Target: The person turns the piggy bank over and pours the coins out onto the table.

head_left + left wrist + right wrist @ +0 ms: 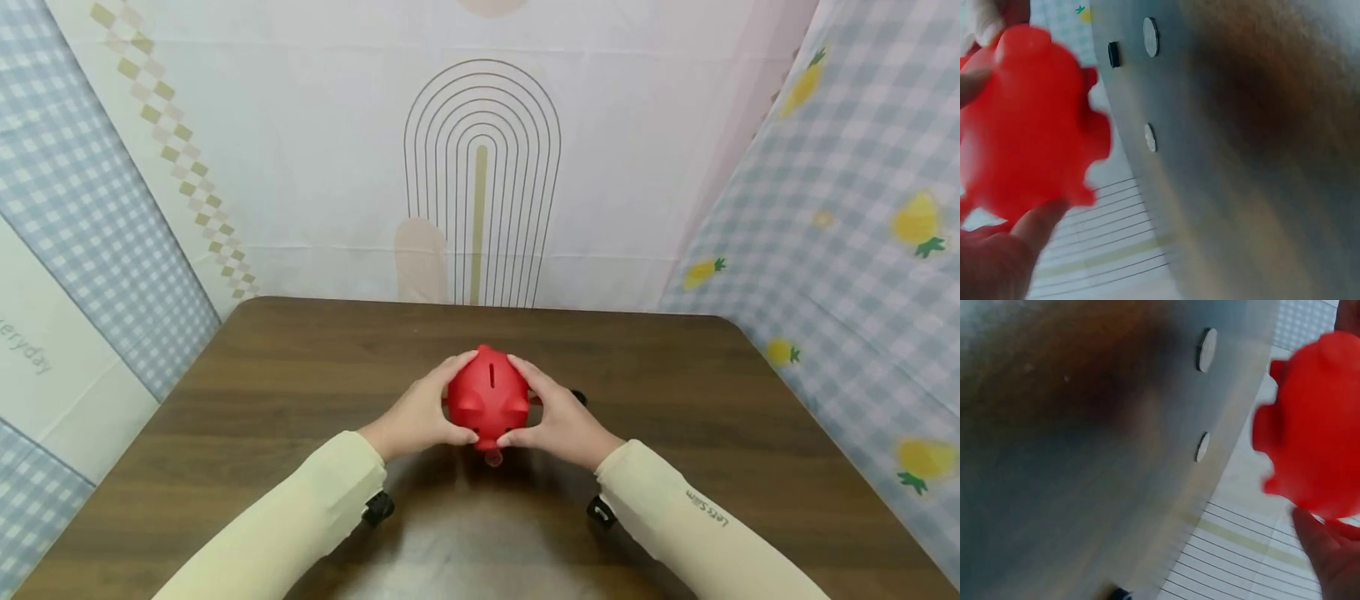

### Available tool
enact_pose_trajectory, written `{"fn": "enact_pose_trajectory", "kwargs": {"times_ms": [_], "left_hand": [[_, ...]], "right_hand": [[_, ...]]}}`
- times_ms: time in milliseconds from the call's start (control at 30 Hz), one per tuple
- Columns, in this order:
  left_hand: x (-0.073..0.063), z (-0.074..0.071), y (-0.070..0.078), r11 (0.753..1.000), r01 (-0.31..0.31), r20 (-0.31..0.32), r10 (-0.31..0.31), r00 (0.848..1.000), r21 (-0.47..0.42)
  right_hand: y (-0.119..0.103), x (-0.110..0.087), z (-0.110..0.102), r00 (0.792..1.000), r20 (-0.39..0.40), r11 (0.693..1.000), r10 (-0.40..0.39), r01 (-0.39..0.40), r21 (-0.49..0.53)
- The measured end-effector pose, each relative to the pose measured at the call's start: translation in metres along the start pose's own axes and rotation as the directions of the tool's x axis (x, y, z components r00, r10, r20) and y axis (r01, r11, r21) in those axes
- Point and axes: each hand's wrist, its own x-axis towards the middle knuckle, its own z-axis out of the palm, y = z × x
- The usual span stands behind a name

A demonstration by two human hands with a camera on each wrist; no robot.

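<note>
Red piggy bank (489, 392): raised above tabletop (315, 358), slot upward; at 3 o'clock from left hand (426, 415), 9 o'clock from right hand (564, 423).
Left hand: grasping bank's near side, thumb by snout.
Right hand: grasping opposite side, likewise.
Coins (1150, 137): two on tabletop, left wrist view.

Smooth plastic piggy bank (489, 390), glossy wood-grain table (465, 533), cloth backdrop (322, 167).
</note>
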Motion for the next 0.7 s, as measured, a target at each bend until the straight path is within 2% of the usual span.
{"fn": "enact_pose_trajectory", "kwargs": {"times_ms": [33, 100, 133, 167, 200, 267, 300, 333, 367, 433, 467, 533, 600, 667, 700], "left_hand": [[-0.001, -0.001, 0.001, 0.998, -0.058, -0.029, 0.059, 0.998, 0.038], [-0.001, -0.002, 0.005, 0.979, -0.155, -0.084, 0.167, 0.982, 0.13], [-0.001, -0.003, 0.006, 0.973, -0.17, -0.101, 0.186, 0.977, 0.154], [-0.001, -0.003, 0.007, 0.976, -0.166, -0.105, 0.181, 0.978, 0.144], [0.0, -0.003, 0.006, 0.982, -0.146, -0.09, 0.157, 0.983, 0.118], [0.002, -0.004, 0.004, 0.999, -0.045, -0.033, 0.046, 0.998, 0.028], [0.003, -0.004, 0.003, 0.999, 0.022, 0.001, -0.022, 1.0, -0.035], [0.004, -0.004, 0.001, 0.993, 0.079, 0.03, -0.077, 0.997, -0.092], [0.005, -0.004, 0.0, 0.985, 0.114, 0.056, -0.108, 0.993, -0.132], [0.006, -0.005, 0.0, 0.975, 0.141, 0.074, -0.13, 0.989, -0.171], [0.007, -0.005, 0.001, 0.972, 0.125, 0.066, -0.114, 0.991, -0.197], [0.008, -0.005, 0.002, 0.976, 0.063, 0.032, -0.058, 0.998, -0.209], [0.007, -0.005, 0.005, 0.989, -0.034, -0.018, 0.032, 0.999, -0.145], [0.005, -0.004, 0.007, 0.989, -0.142, -0.071, 0.138, 0.988, -0.043], [0.005, -0.004, 0.008, 0.985, -0.172, -0.091, 0.173, 0.981, 0.016]], "right_hand": [[-0.001, 0.0, -0.001, 0.997, -0.032, 0.996, -0.077, 0.075, -0.043], [-0.001, 0.0, -0.002, 0.968, -0.095, 0.965, -0.232, 0.216, -0.149], [-0.001, 0.001, -0.002, 0.958, -0.109, 0.954, -0.266, 0.245, -0.173], [-0.002, 0.001, -0.002, 0.959, -0.11, 0.957, -0.26, 0.24, -0.164], [-0.001, 0.002, -0.003, 0.971, -0.092, 0.97, -0.223, 0.211, -0.118], [-0.001, 0.003, -0.003, 0.998, -0.011, 0.998, -0.057, 0.057, 0.024], [-0.001, 0.003, -0.003, 0.998, 0.033, 0.995, 0.048, -0.051, 0.091], [0.0, 0.003, -0.004, 0.989, 0.067, 0.98, 0.131, -0.14, 0.142], [0.001, 0.002, -0.004, 0.978, 0.09, 0.965, 0.186, -0.199, 0.17], [0.0, 0.002, -0.006, 0.972, 0.098, 0.957, 0.212, -0.227, 0.181], [0.0, 0.002, -0.007, 0.978, 0.081, 0.961, 0.195, -0.207, 0.181], [-0.002, 0.002, -0.009, 0.995, 0.025, 0.984, 0.1, -0.103, 0.144], [-0.003, 0.002, -0.01, 0.999, -0.036, 0.998, -0.035, 0.036, 0.045], [-0.004, 0.002, -0.011, 0.978, -0.091, 0.981, -0.186, 0.179, -0.08], [-0.003, 0.002, -0.012, 0.964, -0.111, 0.964, -0.241, 0.225, -0.14]]}}
